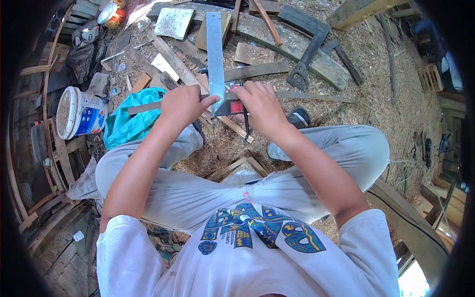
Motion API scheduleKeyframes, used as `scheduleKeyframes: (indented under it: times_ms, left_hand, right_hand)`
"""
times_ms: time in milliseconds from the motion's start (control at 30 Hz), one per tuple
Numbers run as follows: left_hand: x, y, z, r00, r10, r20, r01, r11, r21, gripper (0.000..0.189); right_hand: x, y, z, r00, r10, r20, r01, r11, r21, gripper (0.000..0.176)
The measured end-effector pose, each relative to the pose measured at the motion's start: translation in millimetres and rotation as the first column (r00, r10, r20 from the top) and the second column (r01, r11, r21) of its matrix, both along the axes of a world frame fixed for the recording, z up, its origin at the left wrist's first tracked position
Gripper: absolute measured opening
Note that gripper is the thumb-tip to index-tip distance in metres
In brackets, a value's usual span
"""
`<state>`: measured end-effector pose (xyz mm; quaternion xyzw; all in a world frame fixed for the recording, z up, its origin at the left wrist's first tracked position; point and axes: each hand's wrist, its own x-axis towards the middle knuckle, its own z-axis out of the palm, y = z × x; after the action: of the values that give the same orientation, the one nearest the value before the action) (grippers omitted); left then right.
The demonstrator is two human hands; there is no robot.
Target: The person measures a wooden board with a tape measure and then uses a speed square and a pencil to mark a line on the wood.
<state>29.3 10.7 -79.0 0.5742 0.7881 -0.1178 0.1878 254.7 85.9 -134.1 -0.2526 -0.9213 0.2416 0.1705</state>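
Observation:
A metal square [214, 54] points away from me, its long blade upright in view and its dark stock at the near end. A thin wooden strip [314, 96] runs crosswise under it, out past both hands. My left hand [184, 105] is closed on the strip left of the blade, its thumb at the blade's base. On the right, my right hand [260, 106] is closed around the strip beside the square's stock. A black, slender tool with a red part [247, 119] hangs by that hand; its grip is partly hidden.
A handsaw [307, 54] and a hammer [349, 62] lie on and beside a long plank [326, 72] ahead. Wood offcuts [252, 53] are scattered over shavings. Left are a turquoise sack [129, 123] and a white bucket [79, 113]. A person's dark trousers [429, 37] show far right.

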Motion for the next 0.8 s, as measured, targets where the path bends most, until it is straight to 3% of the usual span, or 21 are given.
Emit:
scheduleKeyframes:
  times_ms: [167,233,433,500,600,800]
  left_hand:
    - [0.2,-5.7,-3.7,1.000,0.015,0.016,-0.015,1.000,0.007,0.070]
    - [-0.2,-10.3,-7.6,1.000,-0.020,0.022,0.017,0.993,0.113,0.071]
    - [-0.4,-12.5,-6.3,0.999,-0.038,-0.006,0.039,0.989,0.146,0.071]
    - [-1.6,-12.9,-6.8,0.999,-0.041,-0.010,0.042,0.988,0.148,0.071]
    - [-4.3,-13.7,-5.9,0.999,-0.045,-0.014,0.047,0.988,0.150,0.071]
    - [-12.3,-24.9,-5.7,1.000,0.016,0.022,-0.018,0.997,0.075,0.071]
  right_hand:
    - [-0.2,-0.5,-1.5,1.000,0.019,0.010,-0.019,1.000,0.020,0.051]
    - [0.4,-0.7,-2.7,1.000,0.012,-0.015,-0.011,0.999,0.052,0.052]
    - [-4.5,-0.7,0.3,1.000,-0.009,-0.006,0.009,1.000,-0.005,0.056]
    - [-4.4,0.5,-1.9,0.999,-0.020,-0.040,0.019,0.999,-0.029,0.071]
    - [-6.6,1.0,-2.6,1.000,0.007,-0.027,-0.008,0.999,-0.042,0.057]
    - [-15.1,-2.9,-2.4,0.996,0.068,0.054,-0.062,0.992,-0.106,0.057]
